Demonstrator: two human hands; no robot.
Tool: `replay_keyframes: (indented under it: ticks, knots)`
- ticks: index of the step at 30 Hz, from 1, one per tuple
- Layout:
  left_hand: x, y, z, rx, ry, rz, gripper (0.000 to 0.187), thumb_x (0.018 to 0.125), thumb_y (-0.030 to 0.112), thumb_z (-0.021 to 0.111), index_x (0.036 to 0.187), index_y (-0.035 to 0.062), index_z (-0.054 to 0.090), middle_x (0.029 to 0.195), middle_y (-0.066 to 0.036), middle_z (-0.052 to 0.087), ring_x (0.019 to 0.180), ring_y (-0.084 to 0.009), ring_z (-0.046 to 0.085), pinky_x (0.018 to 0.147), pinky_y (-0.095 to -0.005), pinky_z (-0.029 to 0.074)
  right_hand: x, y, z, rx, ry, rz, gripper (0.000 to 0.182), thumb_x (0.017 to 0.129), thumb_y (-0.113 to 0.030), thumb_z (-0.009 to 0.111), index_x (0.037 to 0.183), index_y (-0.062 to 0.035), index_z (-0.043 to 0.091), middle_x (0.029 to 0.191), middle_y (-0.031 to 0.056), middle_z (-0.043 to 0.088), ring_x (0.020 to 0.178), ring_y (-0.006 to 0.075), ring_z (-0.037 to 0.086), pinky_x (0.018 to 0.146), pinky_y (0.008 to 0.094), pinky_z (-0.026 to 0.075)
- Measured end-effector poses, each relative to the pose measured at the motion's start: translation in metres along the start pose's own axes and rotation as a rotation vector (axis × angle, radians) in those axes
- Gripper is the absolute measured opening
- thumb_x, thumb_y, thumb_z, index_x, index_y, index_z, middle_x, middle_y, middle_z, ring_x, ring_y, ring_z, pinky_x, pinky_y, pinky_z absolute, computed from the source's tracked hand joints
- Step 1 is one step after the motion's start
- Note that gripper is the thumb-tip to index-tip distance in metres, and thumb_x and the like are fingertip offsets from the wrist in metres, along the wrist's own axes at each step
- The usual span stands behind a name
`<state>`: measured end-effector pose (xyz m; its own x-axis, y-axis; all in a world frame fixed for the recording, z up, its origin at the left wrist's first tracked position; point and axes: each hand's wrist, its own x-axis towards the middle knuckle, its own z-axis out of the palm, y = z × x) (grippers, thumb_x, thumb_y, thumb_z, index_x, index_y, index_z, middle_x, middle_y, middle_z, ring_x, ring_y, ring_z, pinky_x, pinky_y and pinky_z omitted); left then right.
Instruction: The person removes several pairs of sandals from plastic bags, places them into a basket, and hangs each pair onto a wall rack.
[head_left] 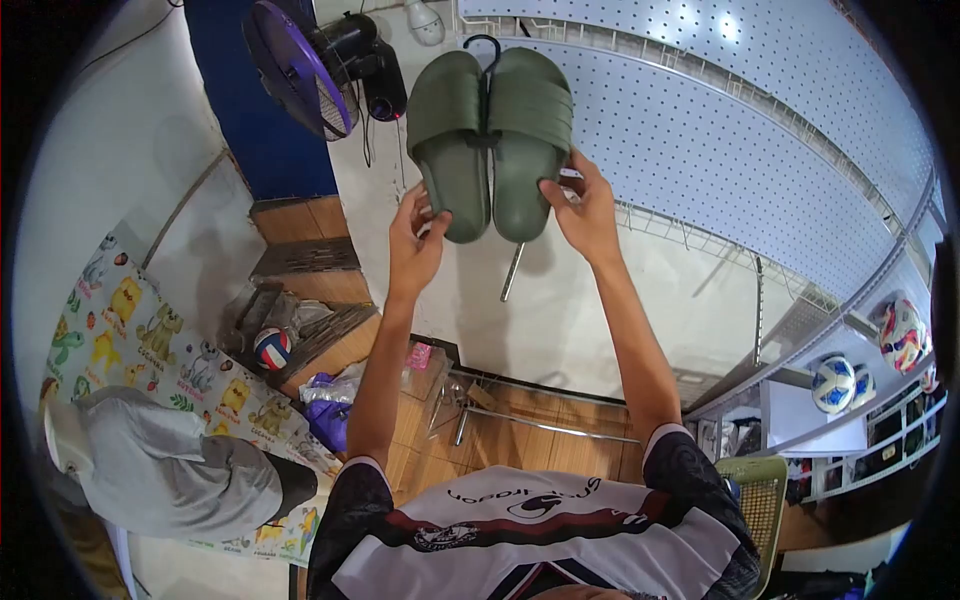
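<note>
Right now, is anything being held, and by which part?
Yes: green slides, held by their outer edges, left hand near one heel, right hand between the other's strap and heel.

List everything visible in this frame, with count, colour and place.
Slides: two, green, held up at top centre
Hanger: one, black, between the slides
Fan: one, purple and black, upper left
Bulb: one, white, top
Perforated panels: several, pale, upper right
Balls: at least three, white with coloured patches, right
Volleyball: one, red, white and blue, lower left
Animal-print sheet: one, multicoloured, left
Garment: one, grey, lower left
Bundle: one, purple, left of the arms
Chair: one, olive, lower right
Floor: wood-brown, below
Jersey: one, white, black and dark red, worn
Left hand: one, bare, on left slide
Right hand: one, bare, on right slide
</note>
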<state>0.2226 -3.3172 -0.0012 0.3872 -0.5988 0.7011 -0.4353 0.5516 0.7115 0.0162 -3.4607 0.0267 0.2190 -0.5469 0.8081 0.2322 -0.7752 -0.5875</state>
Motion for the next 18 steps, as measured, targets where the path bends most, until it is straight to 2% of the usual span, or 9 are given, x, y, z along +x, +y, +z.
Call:
replay_keyframes:
  ticks: [4,8,11,12,18]
  knots:
    - [0.041,-0.013,-0.009,0.008,0.057,0.031,0.05,0.095,-0.001,0.061,0.142,-0.0017,0.045,0.12,-0.013,0.065,0.102,-0.0169,0.064,0.086,-0.0286,0.052,0.042,0.008,0.02,0.066,-0.008,0.024,0.064,0.084,-0.001,0.072,0.144,-0.003,0.051,0.112,0.0163,0.058,0.094,0.0221,0.067,0.071,0.0314,0.058]
    - [0.069,-0.026,-0.015,0.024,0.071,0.036,0.051,0.094,-0.002,0.06,0.142,-0.0023,0.044,0.117,-0.015,0.065,0.098,-0.0171,0.065,0.082,-0.0279,0.053,0.067,0.019,0.031,-0.021,-0.008,0.018,0.063,0.083,0.0,0.073,0.142,-0.0015,0.052,0.114,0.0164,0.059,0.089,0.0219,0.068,0.07,0.0306,0.058]
    - [0.092,-0.046,-0.021,0.079,0.038,-0.003,0.053,0.09,-0.006,0.06,0.141,-0.0004,0.047,0.117,-0.016,0.066,0.096,-0.0184,0.067,0.08,-0.028,0.054,0.08,0.046,0.041,0.011,-0.008,0.042,0.064,0.081,0.0,0.074,0.141,0.0007,0.052,0.114,0.0167,0.06,0.087,0.0224,0.069,0.07,0.0314,0.058]
    - [0.097,-0.052,-0.019,0.071,0.044,-0.001,0.054,0.089,-0.006,0.06,0.141,0.0,0.047,0.114,-0.017,0.067,0.091,-0.0185,0.068,0.077,-0.0287,0.055,0.08,0.049,0.043,0.013,0.003,0.043,0.064,0.081,-0.001,0.074,0.141,0.0014,0.052,0.113,0.0167,0.061,0.087,0.0226,0.07,0.071,0.0319,0.058]
    - [0.136,-0.092,-0.011,0.136,0.034,-0.016,0.054,0.088,-0.006,0.06,0.14,-0.0012,0.047,0.112,-0.018,0.07,0.09,-0.0182,0.069,0.079,-0.0285,0.054,0.094,0.061,0.047,-0.143,0.052,0.045,0.064,0.079,-0.001,0.073,0.14,0.0033,0.053,0.11,0.0175,0.062,0.088,0.0245,0.071,0.072,0.0327,0.058]
